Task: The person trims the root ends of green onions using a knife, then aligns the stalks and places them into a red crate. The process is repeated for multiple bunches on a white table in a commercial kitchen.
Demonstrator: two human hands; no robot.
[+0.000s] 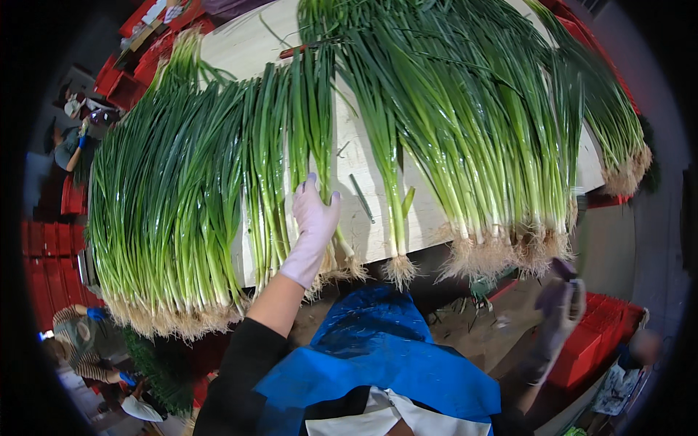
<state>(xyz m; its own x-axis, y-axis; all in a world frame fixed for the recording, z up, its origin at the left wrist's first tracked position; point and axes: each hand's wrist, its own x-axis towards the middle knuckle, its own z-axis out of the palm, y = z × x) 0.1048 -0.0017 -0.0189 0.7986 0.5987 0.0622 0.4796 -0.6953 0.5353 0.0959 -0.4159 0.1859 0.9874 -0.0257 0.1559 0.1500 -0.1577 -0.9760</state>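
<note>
My left hand, in a pale glove with darker fingertips, lies over a narrow row of green onions. Its thumb is spread from the fingers, with leaves passing beneath. To its right, a small separate group of green onions has its roots past the table's near edge. A cut leaf piece lies between them. My right hand, also gloved, is blurred by motion off the table's near right side, below the roots of the large right-hand pile of green onions. Whether it holds anything is unclear.
A dense row of green onions covers the left of the pale tabletop. A red-handled tool lies farther back. Red crates stand at lower right. A blue apron covers my front. A person in stripes is at lower left.
</note>
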